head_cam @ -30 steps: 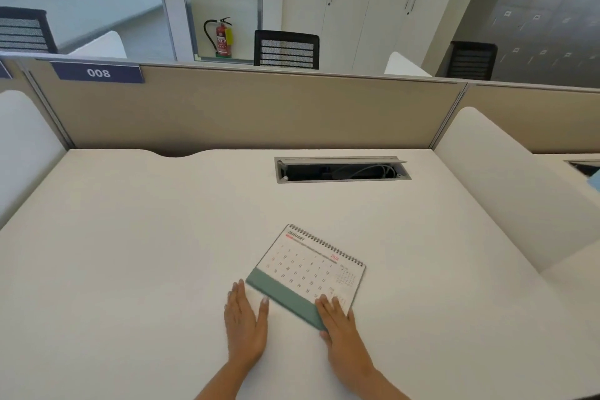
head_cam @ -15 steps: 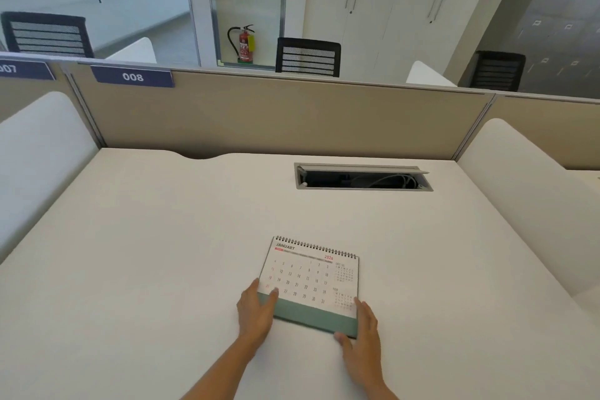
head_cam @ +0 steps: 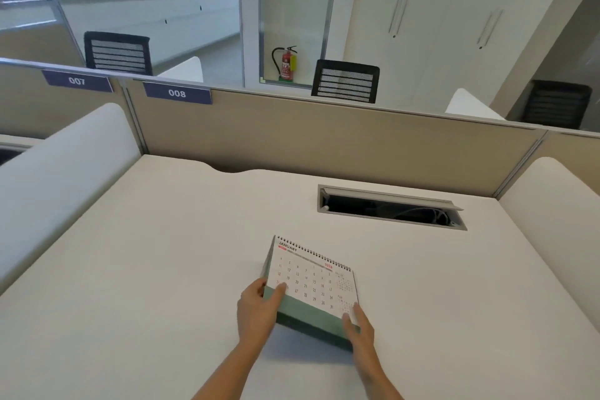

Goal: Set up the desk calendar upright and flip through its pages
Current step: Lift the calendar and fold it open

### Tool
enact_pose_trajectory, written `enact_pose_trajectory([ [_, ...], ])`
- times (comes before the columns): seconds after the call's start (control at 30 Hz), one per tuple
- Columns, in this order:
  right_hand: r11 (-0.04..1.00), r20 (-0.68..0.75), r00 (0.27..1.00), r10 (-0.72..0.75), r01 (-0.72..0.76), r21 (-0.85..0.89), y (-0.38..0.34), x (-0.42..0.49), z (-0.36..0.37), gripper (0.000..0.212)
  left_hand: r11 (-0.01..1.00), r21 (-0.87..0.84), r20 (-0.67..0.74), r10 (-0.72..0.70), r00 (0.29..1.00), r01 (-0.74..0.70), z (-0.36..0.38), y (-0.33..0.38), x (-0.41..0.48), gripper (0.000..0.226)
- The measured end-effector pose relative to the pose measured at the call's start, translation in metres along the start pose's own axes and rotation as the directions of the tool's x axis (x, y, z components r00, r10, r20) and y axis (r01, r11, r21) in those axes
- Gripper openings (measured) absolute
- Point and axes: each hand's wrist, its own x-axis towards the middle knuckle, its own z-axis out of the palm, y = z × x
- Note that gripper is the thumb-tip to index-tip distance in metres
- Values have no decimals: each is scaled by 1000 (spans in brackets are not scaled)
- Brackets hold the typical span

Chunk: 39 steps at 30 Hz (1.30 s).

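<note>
**Calendar half-raised, both hands at its base**

Standing it up well, by my judgement, means spreading the green base into a steady tent before either hand lets go, with its lower edges flat on the desk (head_cam: pixel 162 253); only then should a page be lifted at the spiral.

The desk calendar (head_cam: pixel 313 282) sits at the near middle of the desk, January page tilted up toward the viewer, spiral binding at its 12 o'clock edge. The left hand (head_cam: pixel 258 310) grips the corner at the calendar's 8 o'clock, thumb on the page face and fingers curled behind. The right hand (head_cam: pixel 360 325) holds the corner at 4 o'clock, fingers loosely bent along the green band; how firmly it grips I cannot tell.
</note>
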Motion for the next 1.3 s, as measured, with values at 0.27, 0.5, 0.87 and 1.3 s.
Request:
enact_pose_trajectory([
  [0.27, 985, 144, 981, -130, 111, 135, -91, -20, 25, 53, 724, 364, 20, 623, 782, -586, 28, 51, -18, 30],
  [0.5, 896, 201, 962, -183, 79, 438, -135, -19, 4, 58, 67, 604, 373, 856, 357, -794, 48, 48, -25, 31],
  [0.87, 965, -15, 984, 176, -169, 202, -75, 32, 7, 19, 279, 274, 766, 516, 384, -921, 44, -10, -41, 42],
  [1.3, 995, -24, 1000, 5, -3, 99, -85, 38, 19, 22, 959, 280, 220, -33, 975, -30, -48, -18, 74, 65],
])
